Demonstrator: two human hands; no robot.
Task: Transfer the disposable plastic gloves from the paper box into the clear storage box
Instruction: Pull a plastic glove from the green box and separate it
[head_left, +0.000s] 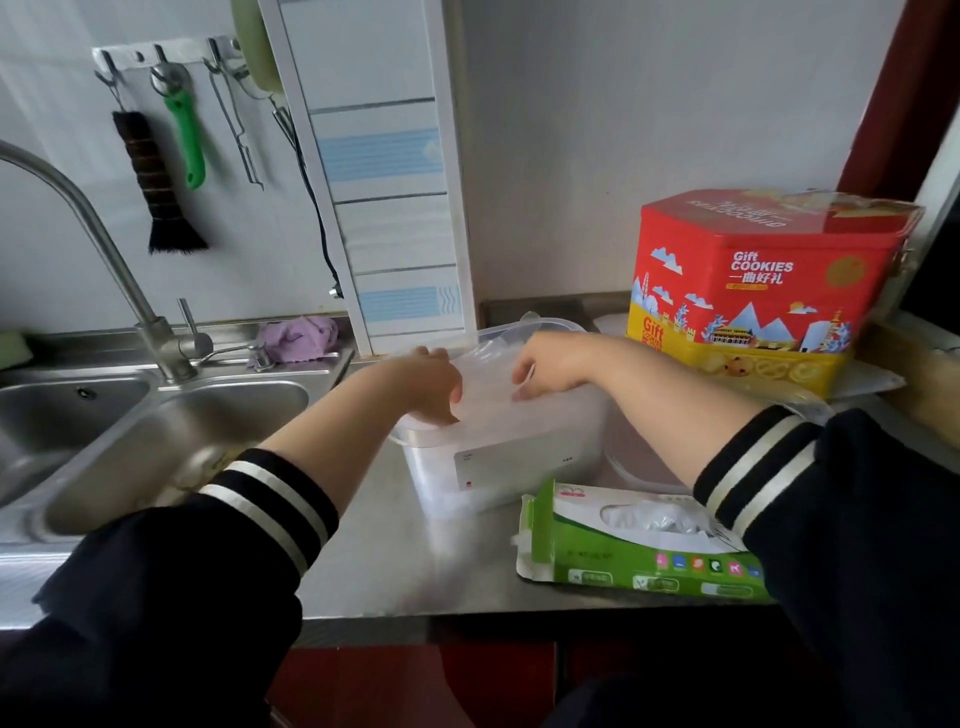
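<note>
Head view shows me both hands over the clear storage box (498, 462) on the steel tabletop (395, 561). My left hand (431, 384) curls its fingers onto the thin plastic gloves (485, 384) inside the box; my right hand (545, 366) pinches the same film from the other side. Just nearer me lies the green paper box (639, 545), with more gloves visible through its opening. A red cookie tin (763, 280) stands behind, and the sink (171, 431) sits to the left.
</note>
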